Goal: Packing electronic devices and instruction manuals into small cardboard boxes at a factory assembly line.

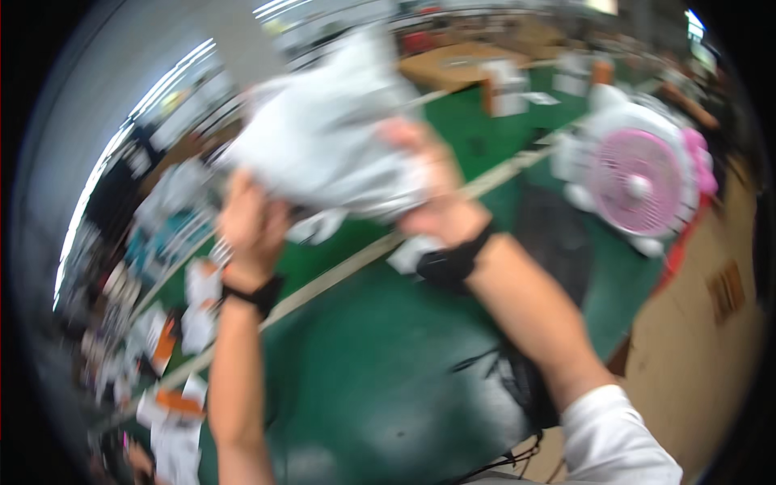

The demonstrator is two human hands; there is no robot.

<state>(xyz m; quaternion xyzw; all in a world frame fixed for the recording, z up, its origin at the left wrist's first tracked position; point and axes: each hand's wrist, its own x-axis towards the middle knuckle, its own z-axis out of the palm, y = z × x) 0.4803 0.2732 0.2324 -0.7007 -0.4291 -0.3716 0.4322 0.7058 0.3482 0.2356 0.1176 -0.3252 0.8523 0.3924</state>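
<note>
A white plastic bag [323,133], bulging and blurred by motion, is held up above the green table. My left hand [255,214] grips its lower left side, with the thumb and fingers against the plastic. On the other side my right hand [436,186] clasps the bag, fingers bent over its edge. What the bag contains, if anything, is hidden. Both wrists wear a black band; the right band [457,259] is clearest.
A pink and white fan [634,182] stands at the right of the green table [356,339]. Black cables [509,372] and a dark cloth-like item [554,242] lie nearby. White and orange boxes [174,420] line the left; cardboard [477,65] lies at the back.
</note>
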